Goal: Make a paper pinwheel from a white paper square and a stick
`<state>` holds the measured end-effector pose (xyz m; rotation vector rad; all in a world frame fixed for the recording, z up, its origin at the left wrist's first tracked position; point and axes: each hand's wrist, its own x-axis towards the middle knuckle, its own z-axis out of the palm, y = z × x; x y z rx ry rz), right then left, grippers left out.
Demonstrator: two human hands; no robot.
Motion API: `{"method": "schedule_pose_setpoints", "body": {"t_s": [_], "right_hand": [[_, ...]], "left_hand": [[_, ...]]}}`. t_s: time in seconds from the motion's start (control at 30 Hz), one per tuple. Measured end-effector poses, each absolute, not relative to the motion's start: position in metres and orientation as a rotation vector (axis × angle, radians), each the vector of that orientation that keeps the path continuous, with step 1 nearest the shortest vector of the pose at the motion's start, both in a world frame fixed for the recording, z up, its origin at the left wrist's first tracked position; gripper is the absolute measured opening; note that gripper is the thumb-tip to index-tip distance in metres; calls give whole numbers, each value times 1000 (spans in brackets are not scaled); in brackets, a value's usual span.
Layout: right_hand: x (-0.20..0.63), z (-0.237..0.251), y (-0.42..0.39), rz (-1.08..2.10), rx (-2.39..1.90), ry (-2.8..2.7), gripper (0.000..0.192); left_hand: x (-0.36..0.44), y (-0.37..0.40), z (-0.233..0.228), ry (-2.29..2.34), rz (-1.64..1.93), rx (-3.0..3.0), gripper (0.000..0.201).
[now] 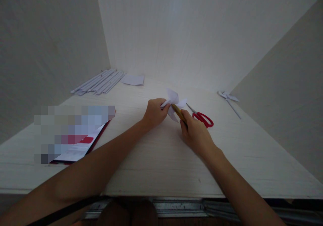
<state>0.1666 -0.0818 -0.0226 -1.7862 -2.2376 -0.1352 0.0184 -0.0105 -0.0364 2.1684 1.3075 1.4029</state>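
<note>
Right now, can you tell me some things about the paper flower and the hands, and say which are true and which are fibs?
1. The left hand holds the white paper pinwheel. True.
2. The right hand holds the red scissors. False: it holds a yellowish stick; the scissors lie on the table.
3. A bundle of rolled paper sticks lies far left. True.
4. No other pinwheel is there. False: a finished pinwheel lies far right.
</note>
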Motion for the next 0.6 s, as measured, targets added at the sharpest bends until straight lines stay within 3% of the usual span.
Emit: {"method": "schedule_pose_setpoints", "body": {"t_s": [0.47, 0.6], "right_hand": [[151, -24, -86, -222, -2018, -2264, 37], [151, -20, -87, -122, -1996, -2249, 34]], "left_hand": [[22, -12, -41, 1426, 1430, 2292, 20], [22, -11, -44, 1400, 1469, 2354, 19]]}}
